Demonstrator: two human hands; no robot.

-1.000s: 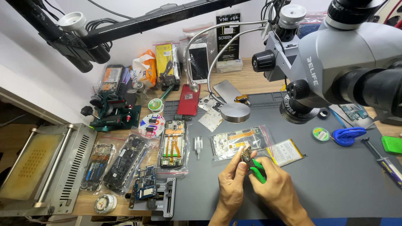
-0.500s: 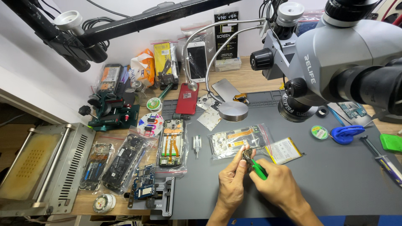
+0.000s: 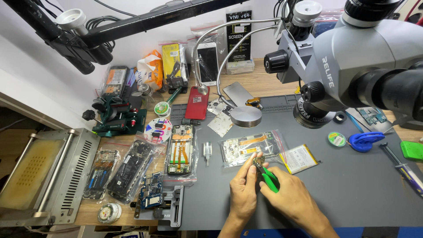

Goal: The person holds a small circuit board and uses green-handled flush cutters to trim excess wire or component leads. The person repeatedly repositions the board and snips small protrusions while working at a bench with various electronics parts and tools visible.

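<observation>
far left: a metal heating plate machine (image 3: 39,176) sits at the counter (image 3: 264,83) edge.
left of mat: bagged phone parts (image 3: 132,165) lie side by side, with a blue circuit board (image 3: 152,194) in a holder just below them.
mat: a grey work mat (image 3: 352,189) covers the counter's middle and right.
opened phone: an opened phone frame (image 3: 180,150) with orange flex cables lies at the mat's left edge.
left hand: the left hand (image 3: 243,191) has its fingers together, pinching a small component (image 3: 255,161) just below a clear bag (image 3: 249,147) holding a phone frame.
right hand: the right hand (image 3: 291,198) has its fingers clamped on green-handled cutters (image 3: 268,178), whose tips touch the small component.
beside: a flat battery (image 3: 302,158) lies just right of the bag.
above right: a grey microscope (image 3: 352,66) hangs over the mat.
far right: a blue tool (image 3: 365,141) rests near a green block (image 3: 412,150).
</observation>
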